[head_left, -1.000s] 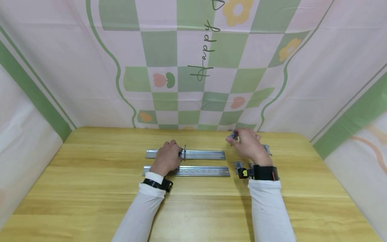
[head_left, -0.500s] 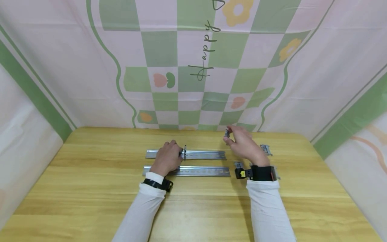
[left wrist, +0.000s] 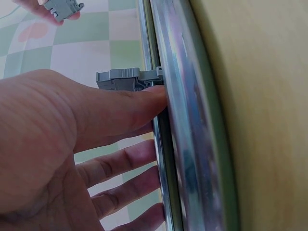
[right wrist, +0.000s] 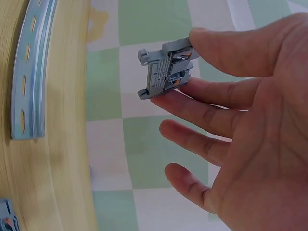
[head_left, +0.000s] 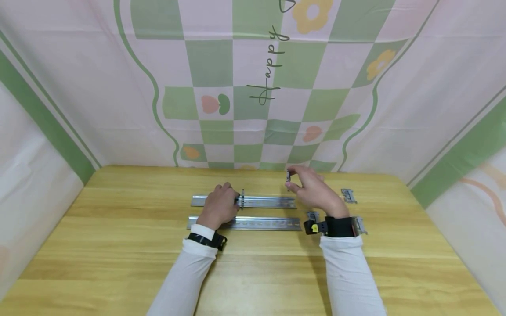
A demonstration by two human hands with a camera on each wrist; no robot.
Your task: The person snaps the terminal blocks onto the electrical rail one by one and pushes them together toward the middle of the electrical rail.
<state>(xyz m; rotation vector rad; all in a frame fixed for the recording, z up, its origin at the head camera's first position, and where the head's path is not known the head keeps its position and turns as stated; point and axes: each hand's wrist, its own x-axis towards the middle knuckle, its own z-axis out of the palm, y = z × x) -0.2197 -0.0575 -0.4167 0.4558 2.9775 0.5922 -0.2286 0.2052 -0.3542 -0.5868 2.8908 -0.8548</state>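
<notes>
My left hand pinches a grey terminal block that sits across the far metal DIN rail; thumb and index hide part of it. In the left wrist view its other fingers reach toward the rail's edge. My right hand holds up a second grey terminal block between thumb and fingertips, above the table and beyond the far rail's right end. The right wrist view shows that block's slotted side and two feet pointing away from the palm, with the ring and little fingers apart from it.
A nearer slotted DIN rail lies parallel to the far one. Loose terminal blocks lie to the right: one at the back, others by the right wrist, partly covered. A patterned cloth hangs behind the wooden table.
My right hand has carried its terminal block leftward toward the far rail, turning it more upright. A loose block at the back right has come into full view. My left hand has stayed in place.
</notes>
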